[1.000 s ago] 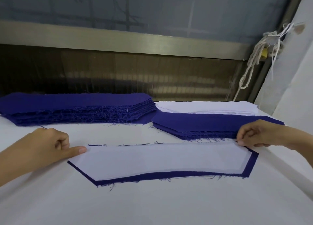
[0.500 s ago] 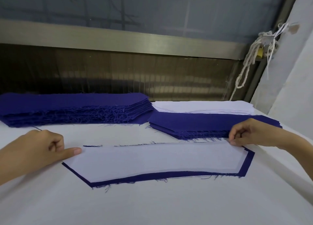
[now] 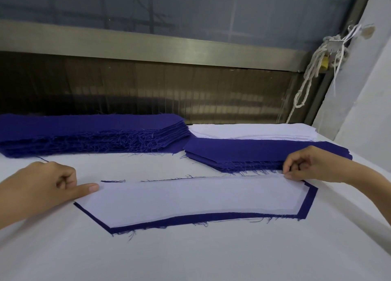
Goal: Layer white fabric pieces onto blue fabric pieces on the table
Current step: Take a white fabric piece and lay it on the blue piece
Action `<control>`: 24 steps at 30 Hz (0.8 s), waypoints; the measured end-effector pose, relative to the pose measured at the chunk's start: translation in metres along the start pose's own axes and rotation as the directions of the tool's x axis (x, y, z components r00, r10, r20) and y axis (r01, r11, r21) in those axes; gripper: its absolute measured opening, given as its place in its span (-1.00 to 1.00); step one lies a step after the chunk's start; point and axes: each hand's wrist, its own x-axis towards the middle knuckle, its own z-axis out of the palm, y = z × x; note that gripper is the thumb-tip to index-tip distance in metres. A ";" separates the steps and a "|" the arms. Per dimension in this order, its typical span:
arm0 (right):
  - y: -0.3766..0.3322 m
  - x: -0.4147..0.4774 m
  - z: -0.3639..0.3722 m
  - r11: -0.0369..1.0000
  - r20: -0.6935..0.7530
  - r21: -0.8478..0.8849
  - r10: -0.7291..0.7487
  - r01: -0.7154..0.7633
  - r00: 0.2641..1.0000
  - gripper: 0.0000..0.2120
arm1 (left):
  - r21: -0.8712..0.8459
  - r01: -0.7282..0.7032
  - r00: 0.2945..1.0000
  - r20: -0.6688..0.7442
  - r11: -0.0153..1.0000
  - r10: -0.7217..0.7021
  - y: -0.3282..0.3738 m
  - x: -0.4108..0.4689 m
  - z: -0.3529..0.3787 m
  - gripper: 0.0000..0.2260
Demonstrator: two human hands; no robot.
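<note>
- The white-covered table (image 3: 190, 255) fills the whole foreground and runs right up to the back wall.
- Behind it there's a dark ribbed panel (image 3: 148, 94), shiny in patches, and above that a greyish pane (image 3: 190, 5) with faint bars showing through.
- A dull metal beam (image 3: 148, 45) runs across between the two, sloping down to the right.
- On the right, a pale wall (image 3: 370, 90) closes off the corner.
- At the far left of the table is the big blue stack (image 3: 84, 132), thick, with its near edge all frayed threads.
- Just to its right is a lower blue stack (image 3: 243, 153), its left tip touching the big one.
- Behind that is a thin white stack (image 3: 243, 131), tucked against the back edge.
- Centre of the table now: one blue piece (image 3: 306, 204) lies flat, with the white piece (image 3: 190, 198) laid on top of it. Blue shows as a border along the near edge and the right end, and as only a sliver along the far side.
- The left hand (image 3: 42, 187) has its fingers curled into a loose fist. One digit is stretched out, its tip touching the left point of the white piece.
- The right hand (image 3: 311, 164) has its fingers bent and pinches the white piece at the far right corner, just in front of the lower blue stack.
- Up in the corner, a knotted white rope (image 3: 306, 86) dangles beside the pale wall.
</note>
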 end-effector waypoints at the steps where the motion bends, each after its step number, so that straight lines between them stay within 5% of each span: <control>1: 0.000 0.000 0.000 1.000 -0.011 -0.006 -0.010 0.010 1.000 -0.84 | 0.000 0.002 1.000 0.001 1.000 -0.002 -0.001 0.000 0.001 -0.41; 9: -0.003 -0.002 -0.003 0.999 -0.095 0.002 -0.051 0.051 0.994 -0.78 | 0.005 0.012 1.000 0.010 1.000 -0.012 -0.008 0.003 0.005 -0.41; 19: 0.000 0.000 0.002 0.975 -0.100 -0.200 -0.115 0.093 0.988 -0.82 | -0.054 -0.008 0.999 0.033 0.999 0.010 -0.010 0.003 0.006 -0.41; 24: 0.003 0.001 0.002 0.988 -0.114 -0.125 -0.107 0.092 0.988 -0.79 | -0.061 0.010 0.999 0.046 0.998 -0.007 -0.017 0.006 0.009 -0.41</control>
